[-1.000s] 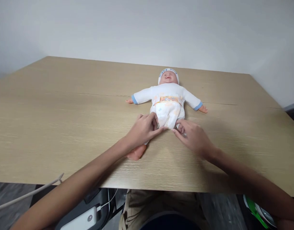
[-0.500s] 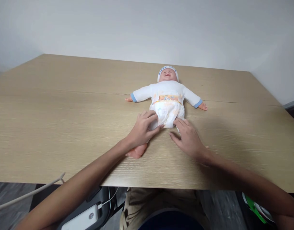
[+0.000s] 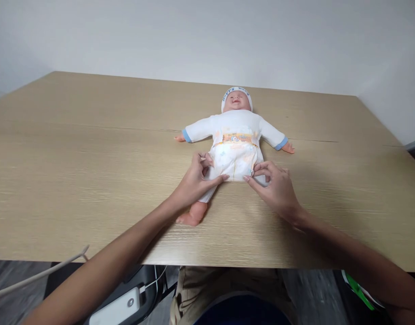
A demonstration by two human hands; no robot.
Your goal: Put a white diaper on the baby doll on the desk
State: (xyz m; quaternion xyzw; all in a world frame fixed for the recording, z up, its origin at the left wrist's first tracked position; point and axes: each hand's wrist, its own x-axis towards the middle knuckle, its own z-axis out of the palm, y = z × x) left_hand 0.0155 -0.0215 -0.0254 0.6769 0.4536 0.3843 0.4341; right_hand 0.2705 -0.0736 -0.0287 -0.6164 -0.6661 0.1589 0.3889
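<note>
A baby doll [image 3: 236,119] in a white long-sleeved top with blue cuffs and a printed headband lies on its back, arms spread. Around its waist is a white diaper [image 3: 232,158] with an orange printed band. My left hand [image 3: 198,176] grips the diaper's left leg edge, fingers curled and the thumb stretched along the lower front. At the other leg edge, my right hand [image 3: 275,183] pinches the diaper between thumb and fingers. One bare doll foot [image 3: 193,214] shows below my left hand; the other foot is hidden behind my right hand.
The doll lies on a wide wooden table [image 3: 109,180], against a pale wall [image 3: 193,40]. Below the front edge are a white power bank [image 3: 115,309] with a cable and a thick pale cord [image 3: 38,275]. Something green [image 3: 359,291] sits low at the right.
My right hand has turned and now pinches the diaper's leg edge. My left fingers have curled at the opposite edge. The diaper's lower front looks wider and flatter.
</note>
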